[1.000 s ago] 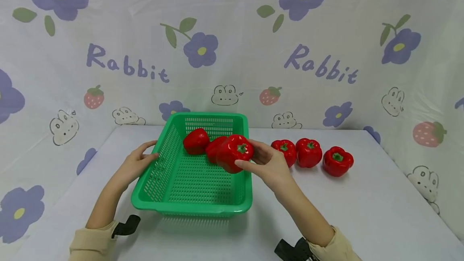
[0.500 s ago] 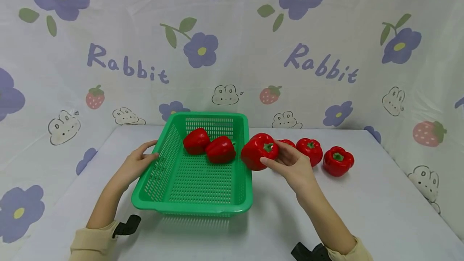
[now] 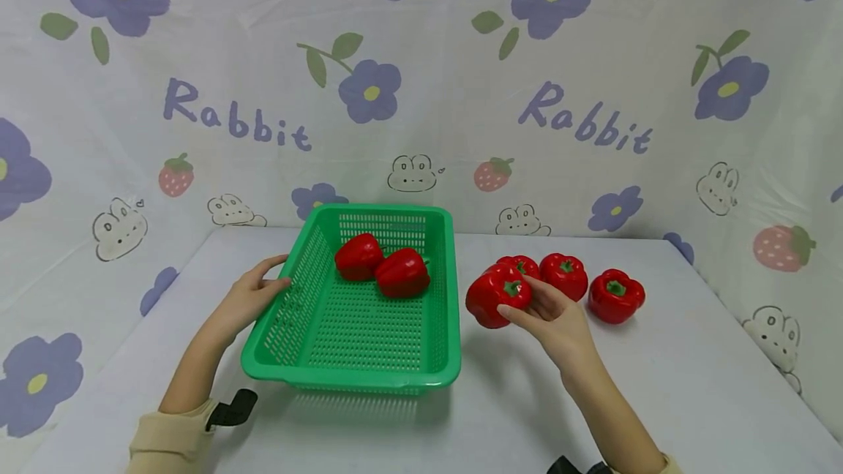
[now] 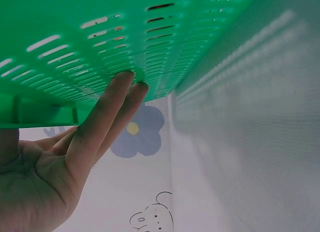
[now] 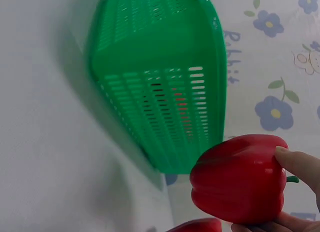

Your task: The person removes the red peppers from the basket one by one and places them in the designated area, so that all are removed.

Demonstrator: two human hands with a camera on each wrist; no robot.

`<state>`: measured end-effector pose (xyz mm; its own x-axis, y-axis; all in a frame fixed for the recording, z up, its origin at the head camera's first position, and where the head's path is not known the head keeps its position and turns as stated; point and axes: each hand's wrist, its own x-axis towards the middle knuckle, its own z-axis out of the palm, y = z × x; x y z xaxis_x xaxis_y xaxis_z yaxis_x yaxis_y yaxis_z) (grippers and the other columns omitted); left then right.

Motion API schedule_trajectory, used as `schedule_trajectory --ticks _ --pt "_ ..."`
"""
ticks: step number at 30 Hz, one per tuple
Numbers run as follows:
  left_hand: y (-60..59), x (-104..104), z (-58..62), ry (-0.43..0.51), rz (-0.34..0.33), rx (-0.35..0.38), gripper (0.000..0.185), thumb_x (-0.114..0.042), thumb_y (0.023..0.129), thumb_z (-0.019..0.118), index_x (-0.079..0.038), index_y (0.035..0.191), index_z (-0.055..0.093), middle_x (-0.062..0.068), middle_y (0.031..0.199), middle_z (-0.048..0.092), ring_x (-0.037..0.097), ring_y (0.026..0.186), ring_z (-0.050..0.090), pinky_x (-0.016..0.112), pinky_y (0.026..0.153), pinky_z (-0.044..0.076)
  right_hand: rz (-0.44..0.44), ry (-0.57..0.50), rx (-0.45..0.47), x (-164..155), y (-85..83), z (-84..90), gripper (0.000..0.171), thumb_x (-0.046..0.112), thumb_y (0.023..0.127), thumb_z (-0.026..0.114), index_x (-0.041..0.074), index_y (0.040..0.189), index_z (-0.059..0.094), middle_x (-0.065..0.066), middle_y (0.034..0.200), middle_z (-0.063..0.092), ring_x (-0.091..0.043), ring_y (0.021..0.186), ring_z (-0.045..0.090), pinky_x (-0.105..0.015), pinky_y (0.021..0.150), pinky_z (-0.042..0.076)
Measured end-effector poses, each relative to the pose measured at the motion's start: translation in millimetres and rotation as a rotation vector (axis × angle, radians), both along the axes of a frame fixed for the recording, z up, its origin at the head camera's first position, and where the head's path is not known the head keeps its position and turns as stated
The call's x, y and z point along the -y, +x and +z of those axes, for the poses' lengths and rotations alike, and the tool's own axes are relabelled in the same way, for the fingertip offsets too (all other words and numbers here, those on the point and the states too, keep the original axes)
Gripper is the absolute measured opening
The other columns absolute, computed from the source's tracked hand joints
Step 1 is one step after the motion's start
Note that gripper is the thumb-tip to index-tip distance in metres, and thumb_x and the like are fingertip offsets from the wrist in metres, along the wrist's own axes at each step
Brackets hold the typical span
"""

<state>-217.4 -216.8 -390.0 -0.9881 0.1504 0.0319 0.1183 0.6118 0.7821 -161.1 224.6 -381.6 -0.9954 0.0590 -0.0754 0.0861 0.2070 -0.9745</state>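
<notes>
Pepper (image 3: 495,300) and right grip (image 3: 558,322) have just crossed out over the right rim (image 3: 452,298) of the basket (image 3: 349,377). A second ago both hung above the inside of the basket, half a second ago the pepper was at the rim, and now it is raised over the tabletop (image 3: 593,401), just beside the basket.

The right grip is clamped on the pepper, thumb at the stem end and fingers on the far side. The basket stands to the left of this grip. Well to its left, inside the basket toward the far end, two peppers (image 3: 403,273) lie on their sides, close together; with the held pepper gone from in front, both show whole.

Beyond the right grip, three peppers (image 3: 563,276) rest on the tabletop, stems up, the leftmost partly hidden by the held pepper and the rightmost a little off to the right.

The left grip (image 3: 245,304) has not shifted: it holds the basket's left side, thumb at the edge and two straight fingers along the outer wall.

For the work in hand, I judge that the held pepper counts as clear of the basket but not yet set down.
</notes>
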Motion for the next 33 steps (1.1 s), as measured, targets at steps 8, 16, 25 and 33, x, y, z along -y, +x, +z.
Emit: schedule_trajectory --ticks 8,16,25,33 --pt "-0.3 -0.4 -0.6 0.006 0.007 0.003 0.061 -0.032 0.104 0.046 -0.007 0.155 0.024 0.030 0.119 0.064 0.018 0.086 0.070 0.029 0.074 0.053 -0.023 0.048 0.030 -9.5 -2.7 -17.3 0.080 0.028 0.087 0.074 0.010 0.153 0.032 -0.015 0.156 0.037 -0.035 0.142 0.039 -0.041 0.105 0.042" --pt "-0.8 -0.2 -0.5 0.005 0.003 -0.003 0.061 -0.032 0.103 0.046 -0.006 0.154 0.024 0.031 0.117 0.064 0.018 0.085 0.070 0.029 0.073 0.053 -0.044 0.108 0.057 -17.1 -5.1 -29.3 0.080 0.030 0.087 0.074 0.009 0.152 0.032 -0.016 0.155 0.037 -0.036 0.142 0.038 -0.043 0.106 0.042" --pt "-1.2 0.9 -1.8 0.010 0.000 0.004 0.062 -0.033 0.103 0.046 -0.007 0.155 0.023 0.028 0.112 0.066 0.013 0.079 0.067 0.030 0.073 0.053 -0.043 0.158 0.078 -22.1 -7.4 -39.5 0.078 0.027 0.088 0.073 0.006 0.151 0.034 -0.021 0.154 0.036 -0.040 0.141 0.037 -0.049 0.109 0.040" --pt "-1.3 0.2 -0.7 0.009 0.002 0.003 0.062 -0.033 0.103 0.046 -0.007 0.155 0.023 0.029 0.114 0.066 0.014 0.081 0.068 0.029 0.073 0.053 -0.031 0.187 0.072 -25.0 -9.2 -43.4 0.077 0.030 0.087 0.073 0.006 0.150 0.036 -0.020 0.153 0.039 -0.039 0.140 0.039 -0.051 0.109 0.039"
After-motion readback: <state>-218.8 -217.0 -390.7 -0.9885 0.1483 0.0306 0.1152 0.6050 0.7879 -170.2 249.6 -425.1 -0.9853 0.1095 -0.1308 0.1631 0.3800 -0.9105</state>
